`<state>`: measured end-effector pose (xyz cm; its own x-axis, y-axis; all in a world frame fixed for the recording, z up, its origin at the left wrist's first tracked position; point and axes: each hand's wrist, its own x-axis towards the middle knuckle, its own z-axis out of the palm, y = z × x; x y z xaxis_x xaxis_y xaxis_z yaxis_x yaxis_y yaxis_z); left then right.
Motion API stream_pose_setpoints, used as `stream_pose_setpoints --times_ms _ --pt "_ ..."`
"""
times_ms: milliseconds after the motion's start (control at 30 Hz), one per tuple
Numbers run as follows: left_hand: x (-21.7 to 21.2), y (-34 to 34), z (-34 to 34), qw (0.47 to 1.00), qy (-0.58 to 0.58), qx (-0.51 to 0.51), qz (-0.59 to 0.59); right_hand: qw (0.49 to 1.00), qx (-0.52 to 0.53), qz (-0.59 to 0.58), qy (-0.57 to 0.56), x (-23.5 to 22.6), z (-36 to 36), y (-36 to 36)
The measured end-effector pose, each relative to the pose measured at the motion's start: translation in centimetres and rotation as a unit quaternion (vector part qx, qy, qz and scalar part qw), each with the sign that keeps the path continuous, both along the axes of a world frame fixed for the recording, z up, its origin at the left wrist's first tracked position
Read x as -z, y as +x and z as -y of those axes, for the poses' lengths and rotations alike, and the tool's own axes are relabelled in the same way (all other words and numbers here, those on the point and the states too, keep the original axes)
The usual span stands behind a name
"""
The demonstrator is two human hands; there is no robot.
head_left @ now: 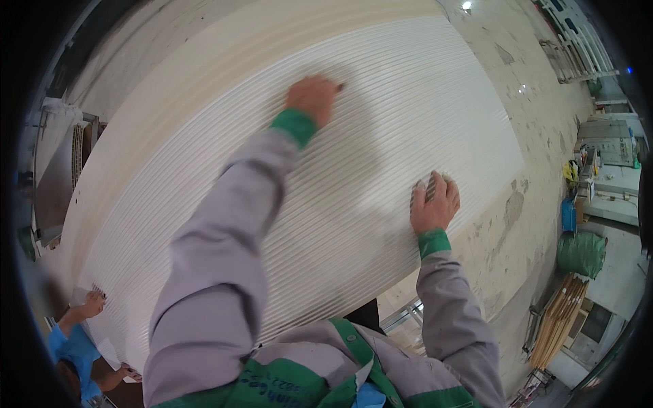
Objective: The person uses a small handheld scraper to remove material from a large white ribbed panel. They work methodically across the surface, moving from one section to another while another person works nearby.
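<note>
Standing next to this, a lot of it is tough to read. The big white ribbed panel (381,136) fills most of the view, lying flat and wide, and its far edge curves off toward the top where it blends into a plain cream board (204,54) behind it. The person's left hand (313,98) is stretched way out onto the ribs, fingers curled together around something dark and tiny at the tips, too blurry to say what it is. The right hand (434,204) is pressed down near the panel's right edge, fingers spread over a small grey ridged block (423,190) that's mostly hidden under the palm.

Over on the right floor there's a green sack (580,253), stuffed full but you can't see with what, and a blue bin (568,215) just above it. A bundle of pale wooden strips (559,319) leans below that.

Bottom left, a second person in a blue top (75,350) has a hand (92,304) on the panel's corner. Bare stained concrete floor (530,122) runs open along the panel's right side.
</note>
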<state>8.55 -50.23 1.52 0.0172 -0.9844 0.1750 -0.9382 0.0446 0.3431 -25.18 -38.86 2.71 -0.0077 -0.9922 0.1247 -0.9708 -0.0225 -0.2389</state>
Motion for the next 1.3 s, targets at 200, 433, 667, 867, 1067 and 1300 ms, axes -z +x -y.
stream_pose_setpoints --times_ms 200,433,667,867,1067,1300 --pt "-0.6 19.5 -29.2 0.991 -0.065 -0.08 0.083 1.0 -0.002 0.004 -0.004 0.2 -0.2 0.2" --pt "-3.0 28.3 -42.7 0.975 0.073 -0.202 0.065 0.999 0.014 -0.015 0.027 -0.1 0.0 0.6" --pt "-0.6 15.9 -24.5 0.995 -0.069 -0.075 0.022 0.999 -0.002 -0.023 0.04 0.3 0.3 0.1" --pt "1.8 0.4 -2.6 0.991 -0.122 -0.024 -0.049 0.999 -0.001 -0.043 0.031 0.7 0.3 0.0" --pt "-1.0 -11.0 11.3 0.997 -0.048 -0.057 -0.016 0.999 -0.005 -0.048 0.015 0.7 0.4 -0.1" --pt "-0.8 -2.7 0.7 0.999 -0.024 -0.032 0.018 0.999 -0.01 -0.048 0.006 0.4 0.1 -0.2"
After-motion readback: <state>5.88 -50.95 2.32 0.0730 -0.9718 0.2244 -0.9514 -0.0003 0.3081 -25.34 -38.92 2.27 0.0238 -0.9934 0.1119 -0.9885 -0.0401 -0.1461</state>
